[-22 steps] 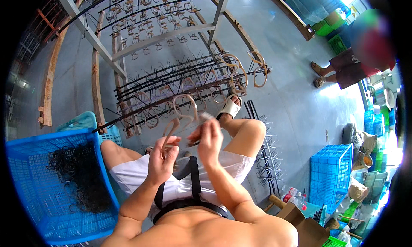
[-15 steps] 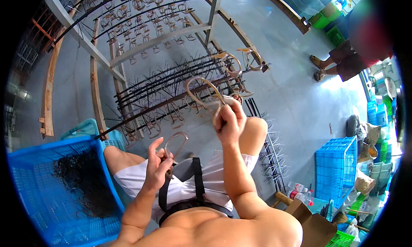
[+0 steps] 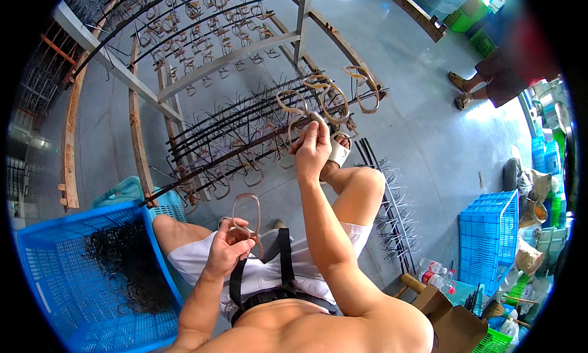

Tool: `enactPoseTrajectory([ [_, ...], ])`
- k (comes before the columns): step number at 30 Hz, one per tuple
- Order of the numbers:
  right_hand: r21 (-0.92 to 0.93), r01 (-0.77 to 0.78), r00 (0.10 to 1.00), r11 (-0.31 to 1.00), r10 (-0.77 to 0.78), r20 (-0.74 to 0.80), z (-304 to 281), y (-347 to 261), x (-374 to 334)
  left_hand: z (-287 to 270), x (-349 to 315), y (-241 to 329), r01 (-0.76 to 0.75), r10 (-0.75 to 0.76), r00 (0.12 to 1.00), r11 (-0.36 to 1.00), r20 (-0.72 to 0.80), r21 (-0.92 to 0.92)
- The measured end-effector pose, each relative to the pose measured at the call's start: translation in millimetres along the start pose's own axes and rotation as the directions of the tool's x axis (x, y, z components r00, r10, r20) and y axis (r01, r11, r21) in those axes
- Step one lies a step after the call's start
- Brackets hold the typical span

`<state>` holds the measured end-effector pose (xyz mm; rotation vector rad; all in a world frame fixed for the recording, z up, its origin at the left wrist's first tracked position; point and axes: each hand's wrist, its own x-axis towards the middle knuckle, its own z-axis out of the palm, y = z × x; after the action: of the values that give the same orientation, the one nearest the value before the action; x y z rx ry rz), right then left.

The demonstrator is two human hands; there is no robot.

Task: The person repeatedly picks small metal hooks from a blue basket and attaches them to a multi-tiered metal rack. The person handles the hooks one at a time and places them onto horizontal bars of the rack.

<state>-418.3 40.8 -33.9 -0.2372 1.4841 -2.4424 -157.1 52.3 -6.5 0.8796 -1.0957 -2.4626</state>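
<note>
A thin beige looped frame (image 3: 258, 218) stands upright between the fingers and thumb of my left hand (image 3: 228, 250), over my lap. My right hand (image 3: 312, 149) is stretched forward at the near end of a dark hooked rack rod, its fingers closed on another beige looped frame (image 3: 291, 91). Whether that frame rests on a hook is hidden behind the fingers. Just right of it, two similar looped frames, a nearer one (image 3: 335, 117) and a farther one (image 3: 369, 111), hang at the rod's end.
A blue plastic basket (image 3: 43, 273) holding a tangle of black strands (image 3: 128, 261) stands at my left. Ahead is a metal rack (image 3: 226, 65) with rows of hanging frames. Hooked rods (image 3: 392, 212) lie right of my knee, near a blue crate (image 3: 487, 236). Another person (image 3: 502, 80) stands far right.
My right hand has moved forward and slightly left with its looped frame, toward the rod. My left hand has shifted slightly down and right, and its frame now stands more upright.
</note>
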Motion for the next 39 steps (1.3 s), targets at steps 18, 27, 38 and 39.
enactPoseTrajectory([
  [18,0.395,-0.262,0.958,0.881,0.286,-0.002,10,-7,-2,-4,2,-2,-0.042,0.041,0.997,0.999,-0.059,-0.002],
  [27,0.424,-0.224,0.966,0.877,0.256,-0.019,16,-6,-5,-6,-8,16,-0.518,0.564,0.815,0.811,-0.132,0.271],
  [38,0.38,-0.218,0.976,0.899,0.195,0.098,5,-4,-8,-88,0,72,-0.043,0.928,0.268,0.28,-0.259,0.959],
  [39,0.347,-0.211,0.977,0.914,0.184,0.11,2,-1,-8,-89,3,70,-0.041,0.93,0.259,0.28,-0.26,0.959],
])
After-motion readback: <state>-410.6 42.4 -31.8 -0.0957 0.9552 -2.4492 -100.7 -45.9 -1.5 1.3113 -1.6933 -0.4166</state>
